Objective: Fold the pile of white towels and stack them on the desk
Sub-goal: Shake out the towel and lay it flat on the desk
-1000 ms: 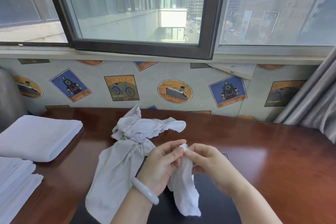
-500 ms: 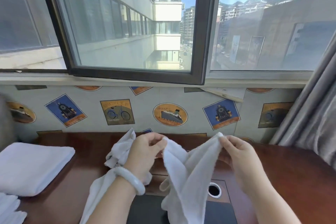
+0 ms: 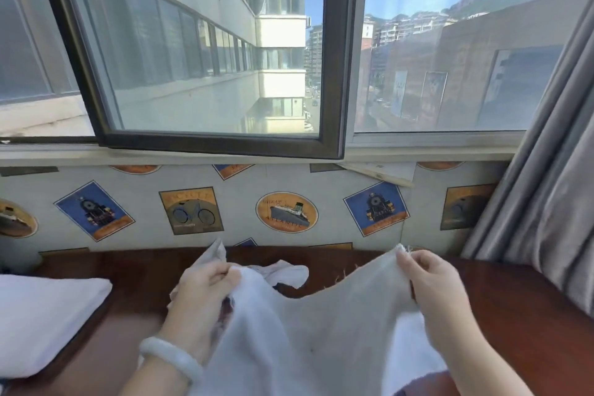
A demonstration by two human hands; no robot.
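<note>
**Towel held spread between two hands above the desk**

The left hand (image 3: 205, 294) is closed on the towel (image 3: 321, 331) at about 9 o'clock of the cloth – thumb and fingers (image 3: 225, 272) pinched together over a bunched fold of its upper edge, knuckles curled, no gap between them. A pale bangle (image 3: 172, 355) circles that wrist. The right hand (image 3: 430, 286) grips the opposite top corner at about 2 o'clock; its fingertips (image 3: 405, 262) press the frayed corner against the thumb, and the remaining fingers curl loosely behind the cloth. Both hands are raised off the desk (image 3: 514, 315) and well apart, so the towel's top edge sags in a shallow curve between them, and the rest of the sheet hangs down toward 6 o'clock and out of view.

Behind the left hand, at 11 to 12 o'clock from it, a crumpled towel heap (image 3: 283, 272) lies on the desk – one twisted end pokes up beside the thumb. A folded stack (image 3: 45, 318) rests on the desk at far 9 o'clock, apart from both hands. The window (image 3: 209, 58) stands open above, at 12 o'clock, and a grey curtain (image 3: 553, 186) hangs at 3 o'clock.
</note>
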